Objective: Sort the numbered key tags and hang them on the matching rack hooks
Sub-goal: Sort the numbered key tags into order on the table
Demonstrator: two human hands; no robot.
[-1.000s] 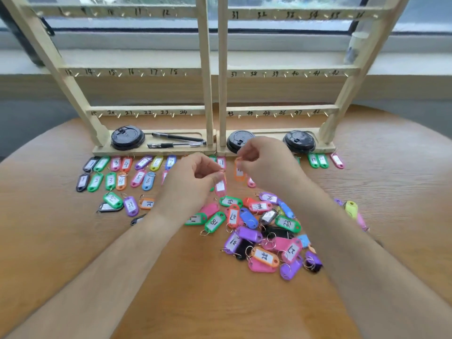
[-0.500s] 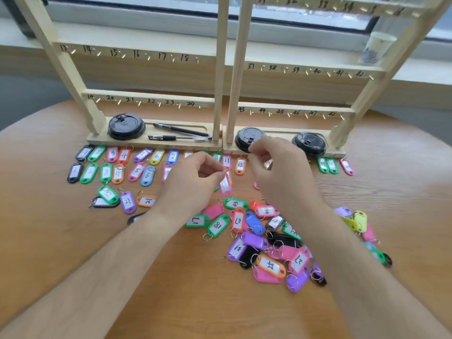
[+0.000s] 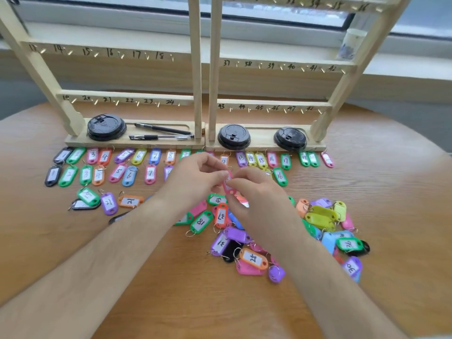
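Fingertips of your left hand [image 3: 195,178] and right hand [image 3: 254,192] both pinch one pink key tag [image 3: 228,185], held up between them over the worktop [image 3: 36,216], probably so you can read its number. Farther off, sorted rows [image 3: 104,157] lie in number order before the rack [image 3: 198,69], ready for its bare hooks [image 3: 117,103]. The unsorted pile [image 3: 252,258] waits at near right.
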